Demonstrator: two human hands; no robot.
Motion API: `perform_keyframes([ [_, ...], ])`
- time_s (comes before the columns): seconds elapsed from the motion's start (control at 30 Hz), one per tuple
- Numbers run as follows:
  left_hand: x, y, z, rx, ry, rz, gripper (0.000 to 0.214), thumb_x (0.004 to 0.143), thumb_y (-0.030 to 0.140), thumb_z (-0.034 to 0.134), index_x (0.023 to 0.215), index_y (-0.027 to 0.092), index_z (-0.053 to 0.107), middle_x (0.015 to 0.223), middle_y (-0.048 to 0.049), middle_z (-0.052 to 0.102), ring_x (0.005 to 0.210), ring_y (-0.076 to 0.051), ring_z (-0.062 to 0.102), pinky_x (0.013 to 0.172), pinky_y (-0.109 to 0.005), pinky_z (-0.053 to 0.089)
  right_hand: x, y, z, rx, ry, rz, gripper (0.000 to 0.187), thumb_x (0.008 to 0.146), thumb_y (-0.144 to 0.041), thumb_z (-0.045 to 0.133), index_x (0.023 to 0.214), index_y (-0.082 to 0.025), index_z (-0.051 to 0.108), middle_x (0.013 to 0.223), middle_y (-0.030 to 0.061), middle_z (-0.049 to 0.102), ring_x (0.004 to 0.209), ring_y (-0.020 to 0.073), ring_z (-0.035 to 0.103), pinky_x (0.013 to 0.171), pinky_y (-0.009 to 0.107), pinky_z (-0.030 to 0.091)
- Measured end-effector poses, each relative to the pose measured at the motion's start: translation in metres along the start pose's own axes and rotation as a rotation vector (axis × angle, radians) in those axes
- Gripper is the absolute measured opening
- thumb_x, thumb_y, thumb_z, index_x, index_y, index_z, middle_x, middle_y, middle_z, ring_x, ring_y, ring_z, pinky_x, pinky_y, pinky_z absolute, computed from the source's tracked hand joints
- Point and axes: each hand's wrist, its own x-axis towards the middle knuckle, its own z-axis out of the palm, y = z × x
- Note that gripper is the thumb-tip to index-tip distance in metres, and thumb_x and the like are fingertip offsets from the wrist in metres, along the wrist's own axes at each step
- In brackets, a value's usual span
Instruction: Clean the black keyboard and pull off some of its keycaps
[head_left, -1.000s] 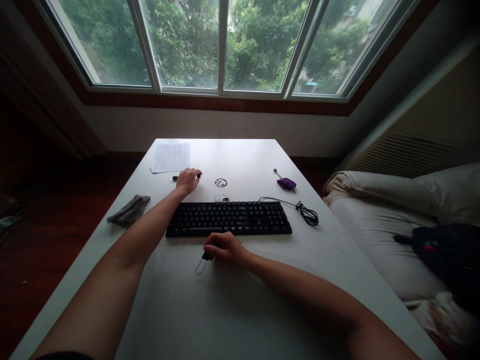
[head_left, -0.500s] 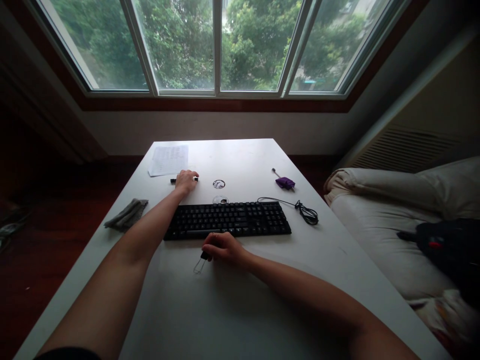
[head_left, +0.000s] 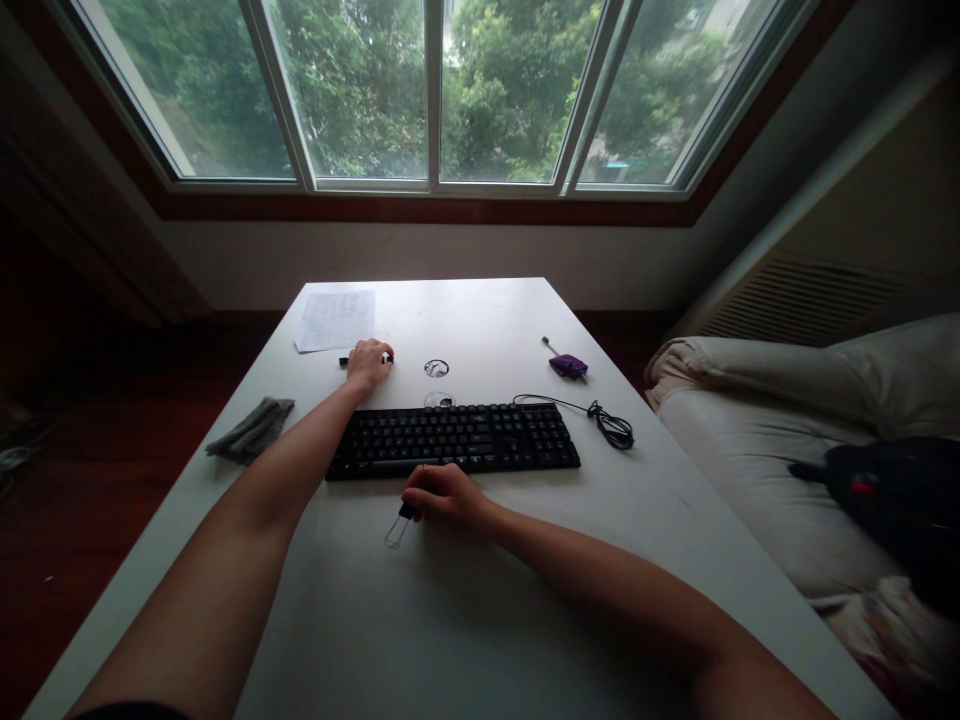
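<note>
My right hand is closed on a black binder clip, whose wire handles stick out toward me at the lower left. It is just in front of the black keyboard. Farther off, my left hand lies over a slim black object, fingers curled round its right part. Both ends of that object show, but the palm hides its middle and I cannot make out its kind.
On the white table are a printed paper, a grey cloth, a round picture piece, a clear disc, a purple bundle with a stick and a coiled cable. A sofa is on the right.
The fingers of my left hand have curled in closer round the slim black object. My right hand keeps its hold on the binder clip in the same place.
</note>
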Motion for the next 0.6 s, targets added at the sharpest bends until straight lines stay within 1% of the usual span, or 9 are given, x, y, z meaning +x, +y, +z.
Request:
perform_keyframes([
  [0.13,0.0006,-0.0006,0.0008,0.016,0.006,0.002,0.023,0.085,0.031,0.063,0.105,0.027,0.073,0.119,-0.0072,0.065,0.116,-0.03,0.051,0.099,-0.044,0.043,0.0006,0.0004,-0.001,-0.014,-0.005,0.013,0.041,0.088,-0.055,0.071,0.09,-0.015,0.067,0.07,0.002,0.067,0.06,0.0114,0.061,0.058,0.022,0.046],
  [0.27,0.0003,0.001,-0.0004,0.035,0.008,0.003,0.023,0.085,0.029,0.062,0.105,0.027,0.073,0.12,-0.0071,0.065,0.116,-0.031,0.051,0.099,-0.044,0.043,0.0013,0.002,-0.0011,-0.005,-0.002,0.011,0.042,0.087,-0.056,0.072,0.09,-0.014,0.067,0.072,0.0023,0.068,0.061,0.0117,0.062,0.059,0.022,0.048],
  [0.47,-0.0023,0.0069,-0.0041,0.046,-0.006,-0.057,0.023,0.086,0.031,0.061,0.106,0.028,0.073,0.121,-0.0072,0.064,0.118,-0.03,0.05,0.102,-0.043,0.043,0.001,-0.0002,-0.0002,0.0,-0.003,0.012,0.044,0.086,-0.058,0.072,0.089,-0.014,0.067,0.072,0.0026,0.068,0.062,0.0117,0.062,0.059,0.022,0.048],
  [0.6,-0.0047,0.0081,-0.0052,0.032,0.007,-0.064,0.023,0.086,0.032,0.061,0.106,0.028,0.072,0.121,-0.0077,0.065,0.118,-0.03,0.051,0.102,-0.044,0.043,0.0007,-0.0005,-0.0008,-0.011,-0.004,0.014,0.044,0.086,-0.058,0.071,0.091,-0.015,0.068,0.072,0.0026,0.068,0.062,0.0119,0.062,0.06,0.022,0.048],
])
